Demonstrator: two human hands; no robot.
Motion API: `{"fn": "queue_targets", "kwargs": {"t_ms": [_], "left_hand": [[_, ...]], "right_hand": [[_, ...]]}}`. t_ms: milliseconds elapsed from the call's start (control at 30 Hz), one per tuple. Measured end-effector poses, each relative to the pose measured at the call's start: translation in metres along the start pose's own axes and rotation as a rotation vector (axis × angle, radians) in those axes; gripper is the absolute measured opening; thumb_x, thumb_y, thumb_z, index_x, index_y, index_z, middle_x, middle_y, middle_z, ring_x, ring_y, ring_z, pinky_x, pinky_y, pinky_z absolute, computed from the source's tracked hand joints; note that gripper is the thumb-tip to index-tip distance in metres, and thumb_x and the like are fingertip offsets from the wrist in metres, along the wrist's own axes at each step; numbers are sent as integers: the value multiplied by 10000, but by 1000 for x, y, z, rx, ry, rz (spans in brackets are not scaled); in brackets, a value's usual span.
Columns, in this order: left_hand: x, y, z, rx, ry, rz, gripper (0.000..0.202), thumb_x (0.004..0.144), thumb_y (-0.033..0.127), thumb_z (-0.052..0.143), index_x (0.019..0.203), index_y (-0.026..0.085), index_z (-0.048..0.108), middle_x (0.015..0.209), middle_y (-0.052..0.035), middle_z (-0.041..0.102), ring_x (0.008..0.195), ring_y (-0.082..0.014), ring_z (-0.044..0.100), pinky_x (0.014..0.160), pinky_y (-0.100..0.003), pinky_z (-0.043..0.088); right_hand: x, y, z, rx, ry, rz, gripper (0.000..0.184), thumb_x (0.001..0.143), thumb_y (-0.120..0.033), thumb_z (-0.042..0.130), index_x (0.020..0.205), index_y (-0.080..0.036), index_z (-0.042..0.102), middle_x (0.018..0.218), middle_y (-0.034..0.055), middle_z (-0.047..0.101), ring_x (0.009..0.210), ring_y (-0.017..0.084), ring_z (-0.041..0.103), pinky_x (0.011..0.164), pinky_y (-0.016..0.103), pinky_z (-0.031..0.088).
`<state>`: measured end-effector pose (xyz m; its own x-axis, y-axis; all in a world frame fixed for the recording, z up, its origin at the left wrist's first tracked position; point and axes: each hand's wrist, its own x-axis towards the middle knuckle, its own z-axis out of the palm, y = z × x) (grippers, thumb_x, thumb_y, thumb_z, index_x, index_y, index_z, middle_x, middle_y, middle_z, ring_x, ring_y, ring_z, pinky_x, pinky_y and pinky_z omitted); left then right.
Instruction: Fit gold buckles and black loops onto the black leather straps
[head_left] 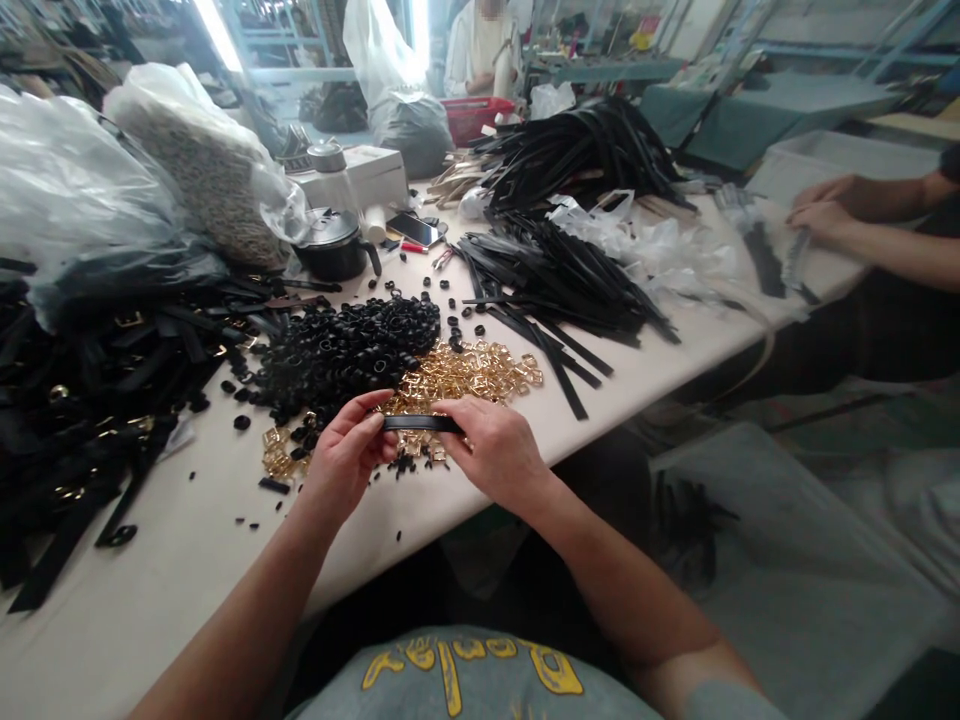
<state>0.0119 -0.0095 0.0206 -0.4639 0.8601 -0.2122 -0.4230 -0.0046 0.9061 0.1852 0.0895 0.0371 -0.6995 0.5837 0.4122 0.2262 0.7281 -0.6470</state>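
Black strap [420, 424] runs roughly level btwn the two hands, over the near part of a pile of gold buckles [484, 368]. L hand [349, 442] pinches it at its L end, thumb & fingers together on the tip; R hand [496, 447] is closed on the R end, fingers on top, thumb side below, so that end is hidden & can't tell how far it goes into the grip. Just the mid stretch shows bare btwn the grips. Pile of black loops [337, 345] sits just beyond L hand, touching the buckles; a few strays lie around it on the white table [150, 560]. Farther back, R of ctr, a bundle of loose black strips [559, 282], w/ a bigger heap of black strips [592, 150] behind. Far L: straps w/ buckles [67, 380], heaped. Black pot w/ lid [330, 258] & phone [415, 229] stand/lie past the loops. Co-worker's hands [825, 210] are at R edge, well apart from this grip.
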Motion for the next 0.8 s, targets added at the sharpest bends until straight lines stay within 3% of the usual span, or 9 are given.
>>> {"fn": "queue_targets", "kwargs": {"t_ms": [67, 167, 233, 333, 433, 533, 633, 733, 800], "left_hand": [[-1, 0, 0, -21, -11, 64, 419, 793, 393, 710, 1128, 163, 609, 679, 0, 648, 553, -81, 577, 530, -171, 474], [-4, -3, 3, 51, -93, 94, 402, 840, 472, 659, 1102, 171, 610, 803, -40, 702, 645, -109, 638, 617, -212, 522], [-8, -4, 7, 176, -206, 33, 415, 833, 467, 678, 1115, 171, 610, 905, -73, 724, 756, -151, 681, 677, -244, 542], [-15, -7, 17, 323, -399, -88, 418, 794, 423, 736, 1097, 159, 622, 952, -98, 735, 837, -189, 698, 717, -269, 548], [-18, -11, 22, 328, -463, -174, 313, 803, 387, 730, 982, 148, 636, 840, -75, 733, 725, -164, 690, 644, -242, 528], [-17, -12, 19, 248, -398, -213, 269, 819, 386, 699, 908, 141, 633, 714, -44, 699, 605, -137, 658, 549, -207, 484], [-15, -10, 13, 130, -349, -240, 259, 793, 367, 695, 875, 128, 639, 656, -39, 676, 543, -134, 634, 508, -204, 466], [-14, -6, 8, 62, -343, -268, 227, 767, 341, 678, 799, 121, 636, 610, -44, 657, 500, -137, 611, 489, -214, 460], [-14, -3, 8, 38, -354, -294, 239, 760, 360, 657, 729, 126, 620, 587, -50, 644, 489, -142, 599, 483, -222, 458]], "right_hand": [[0, 2, 1, 256, 32, 85, 188, 882, -147, 550, 1043, -196, 635, 953, 54, 713, 835, 178, 672, 797, 331, 531], [5, 3, 6, 899, 179, 288, 82, 924, -233, 516, 980, -225, 577, 858, -1, 696, 700, 125, 661, 726, 292, 567], [10, 2, 12, 1259, 309, 385, 37, 921, -266, 541, 941, -236, 550, 866, -18, 699, 721, 119, 677, 770, 302, 586], [15, -1, 19, 1513, 435, 421, 45, 895, -237, 585, 933, -242, 561, 912, -29, 714, 810, 114, 699, 886, 313, 576], [13, -5, 25, 1569, 465, 422, 41, 898, -223, 582, 934, -240, 576, 925, -29, 725, 835, 110, 704, 919, 310, 566], [9, -1, 26, 1538, 420, 435, 92, 894, -255, 596, 984, -244, 579, 984, -11, 728, 869, 129, 705, 932, 342, 564], [8, 20, 17, 1422, 409, 436, 190, 886, -308, 600, 1064, -251, 567, 1121, 19, 702, 968, 165, 693, 944, 393, 558], [8, 51, -5, 1157, 538, 415, 285, 908, -388, 546, 1162, -260, 544, 1274, 51, 631, 1108, 200, 646, 969, 437, 535], [6, 64, -25, 854, 722, 323, 355, 920, -403, 523, 1252, -277, 517, 1370, 59, 560, 1220, 211, 580, 1030, 448, 487]]}}
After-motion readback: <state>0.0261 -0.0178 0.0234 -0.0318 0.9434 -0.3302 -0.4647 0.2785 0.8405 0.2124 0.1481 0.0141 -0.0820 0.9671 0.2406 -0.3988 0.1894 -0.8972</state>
